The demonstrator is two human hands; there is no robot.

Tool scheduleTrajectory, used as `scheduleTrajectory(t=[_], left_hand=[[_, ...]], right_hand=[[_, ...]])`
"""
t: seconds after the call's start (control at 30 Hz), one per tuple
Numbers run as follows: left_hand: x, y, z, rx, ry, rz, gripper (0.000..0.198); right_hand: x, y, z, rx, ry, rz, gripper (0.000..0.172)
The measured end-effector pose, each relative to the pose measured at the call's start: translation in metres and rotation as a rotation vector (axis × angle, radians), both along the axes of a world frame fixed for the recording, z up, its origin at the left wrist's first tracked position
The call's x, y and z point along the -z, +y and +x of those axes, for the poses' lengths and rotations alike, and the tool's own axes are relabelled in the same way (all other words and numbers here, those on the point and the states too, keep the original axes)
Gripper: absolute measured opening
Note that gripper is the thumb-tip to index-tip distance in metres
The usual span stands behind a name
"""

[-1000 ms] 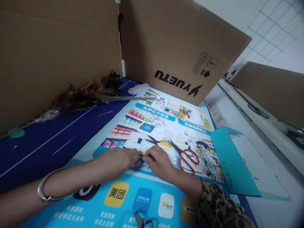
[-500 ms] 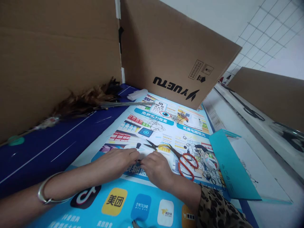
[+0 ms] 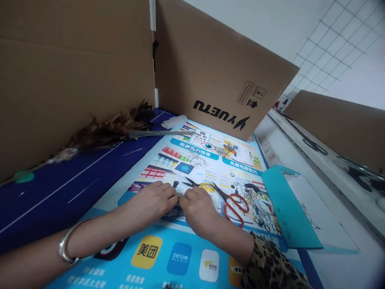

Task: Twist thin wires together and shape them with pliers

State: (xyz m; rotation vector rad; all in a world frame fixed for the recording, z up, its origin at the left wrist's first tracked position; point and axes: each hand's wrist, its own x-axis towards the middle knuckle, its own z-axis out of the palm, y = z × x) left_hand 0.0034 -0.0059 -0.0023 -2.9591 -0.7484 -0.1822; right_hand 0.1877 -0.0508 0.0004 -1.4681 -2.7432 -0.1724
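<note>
On cam I've L hand point(image 3: 162, 196) & R hand point(image 3: 198, 206) v. close, fingers curled, can't tell if gripping, scissors point(image 3: 227, 198) to right.

Left hand point(image 3: 161, 197) and right hand point(image 3: 198, 205) close together over the poster point(image 3: 167, 236), red-handled scissors point(image 3: 227, 197) nearby.

The bangle point(image 3: 62, 248) is smooth, glossy metal — the box panel point(image 3: 216, 64) matt cardboard.
</note>
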Motion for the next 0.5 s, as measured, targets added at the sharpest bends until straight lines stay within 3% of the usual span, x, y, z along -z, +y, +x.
scheduleTrajectory(t=[0.5], left_hand=[[-0.002, 0.009, 0.007, -0.1, 0.04, -0.01, 0.012]], right_hand=[[-0.006, 0.018, -0.005, 0.098, -0.005, -0.059, 0.015]])
